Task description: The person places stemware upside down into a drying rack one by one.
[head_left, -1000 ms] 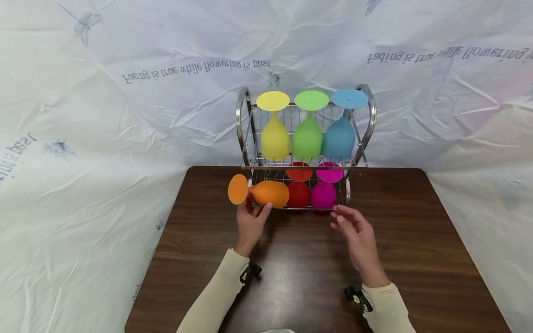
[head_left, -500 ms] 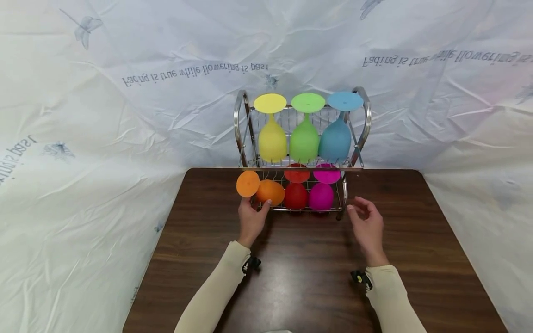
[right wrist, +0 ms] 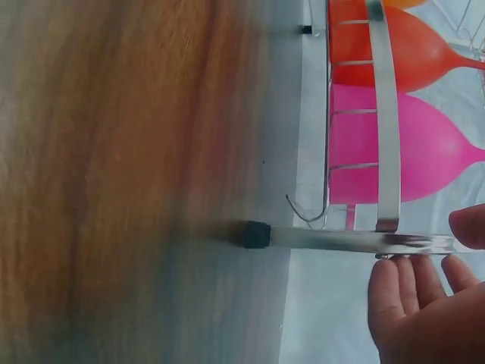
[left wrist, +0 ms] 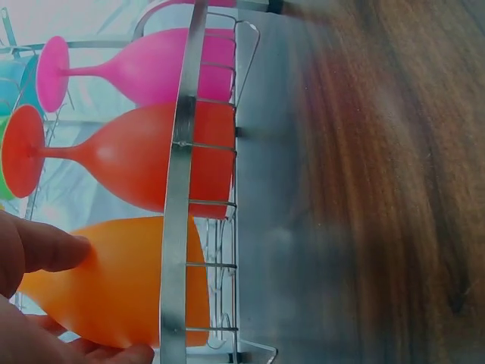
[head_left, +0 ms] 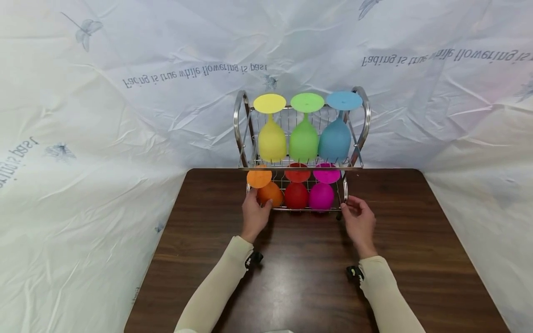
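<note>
My left hand [head_left: 255, 216] grips the orange goblet [left wrist: 125, 280], which stands upside down at the left end of the rack's lower tier. Thumb and fingers lie on opposite sides of its bowl in the left wrist view. With fingers on one side and thumb on the other, my right hand [head_left: 360, 225] holds the front right leg of the metal rack [right wrist: 341, 241]. Beside the orange goblet, a red goblet [head_left: 296, 196] and a magenta goblet [head_left: 321, 196] also stand inverted on the lower tier, behind the front rail.
Inverted yellow [head_left: 272, 141], green [head_left: 303, 141] and blue [head_left: 335, 138] goblets fill the upper tier. The rack stands at the back of a dark wooden table [head_left: 308, 277], against a white printed sheet [head_left: 187, 111].
The orange goblet has gone from lying tilted to upright on its rim, its foot swinging up and right. My right hand moved right, then back left onto the rack's leg.
</note>
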{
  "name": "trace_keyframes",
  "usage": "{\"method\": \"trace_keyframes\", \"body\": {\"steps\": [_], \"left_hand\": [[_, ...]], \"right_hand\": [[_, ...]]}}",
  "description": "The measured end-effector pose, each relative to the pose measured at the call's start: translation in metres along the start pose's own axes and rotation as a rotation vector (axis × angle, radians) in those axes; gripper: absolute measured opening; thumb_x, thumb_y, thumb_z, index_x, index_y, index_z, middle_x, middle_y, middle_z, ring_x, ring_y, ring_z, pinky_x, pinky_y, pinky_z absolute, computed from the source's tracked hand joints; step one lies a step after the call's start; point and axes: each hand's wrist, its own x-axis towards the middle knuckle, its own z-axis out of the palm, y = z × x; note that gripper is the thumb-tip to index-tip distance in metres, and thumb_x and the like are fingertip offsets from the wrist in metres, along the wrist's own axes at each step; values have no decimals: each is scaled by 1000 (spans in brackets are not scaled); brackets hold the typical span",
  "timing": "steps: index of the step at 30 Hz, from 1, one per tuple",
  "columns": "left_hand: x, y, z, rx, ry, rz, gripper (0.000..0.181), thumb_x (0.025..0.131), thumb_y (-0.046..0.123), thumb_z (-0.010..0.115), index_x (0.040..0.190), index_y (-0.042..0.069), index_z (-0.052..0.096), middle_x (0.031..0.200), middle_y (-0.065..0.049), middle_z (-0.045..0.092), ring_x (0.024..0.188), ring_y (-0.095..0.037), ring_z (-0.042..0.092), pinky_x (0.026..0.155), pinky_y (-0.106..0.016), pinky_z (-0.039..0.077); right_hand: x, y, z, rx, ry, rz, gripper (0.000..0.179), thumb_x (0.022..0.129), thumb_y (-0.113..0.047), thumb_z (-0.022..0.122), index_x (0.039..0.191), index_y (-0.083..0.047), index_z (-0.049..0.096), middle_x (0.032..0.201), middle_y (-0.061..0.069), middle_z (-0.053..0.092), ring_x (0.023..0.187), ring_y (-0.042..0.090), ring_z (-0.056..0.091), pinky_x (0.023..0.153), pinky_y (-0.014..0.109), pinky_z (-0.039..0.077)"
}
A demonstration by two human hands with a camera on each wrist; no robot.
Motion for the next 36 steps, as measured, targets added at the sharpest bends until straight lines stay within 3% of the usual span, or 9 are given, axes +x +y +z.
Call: {"method": "trace_keyframes", "body": {"steps": [9,19,28,34,36], "left_hand": [[6,1,5,101,-34,-4,58,90,4,80,144,1,59,142,-20,62,128,-38,62,112,-53,53],[6,-1,7,129,-46,-15,67,92,4,77,153,2,52,148,-22,58,133,-42,58,115,-57,48],[6,-1,8,143,-70,4,70,92,6,78,156,4,49,148,-21,58,132,-41,59,115,-58,48],[-2,0,1,136,-88,0,74,95,12,77,159,1,42,156,-20,52,137,-39,57,116,-55,49],[-8,2,-5,138,-90,-6,74,97,17,76,159,0,41,158,-21,50,137,-39,57,116,-54,49]], "right_hand": [[10,-4,5,-38,33,-52,33,97,-15,78,128,-8,72,118,13,75,96,1,64,79,4,51],[15,-1,6,-68,60,-122,30,94,-10,80,123,-6,75,107,16,78,83,-12,62,74,1,50],[16,0,3,-68,49,-105,29,95,-12,79,124,-8,75,108,15,77,84,-9,63,74,2,51],[16,0,2,-99,25,-122,31,96,-11,78,126,-7,74,109,15,77,85,-11,62,75,1,51],[14,-1,-2,-140,-14,-141,35,96,-15,78,130,-8,72,114,15,77,92,-1,69,79,5,54]]}}
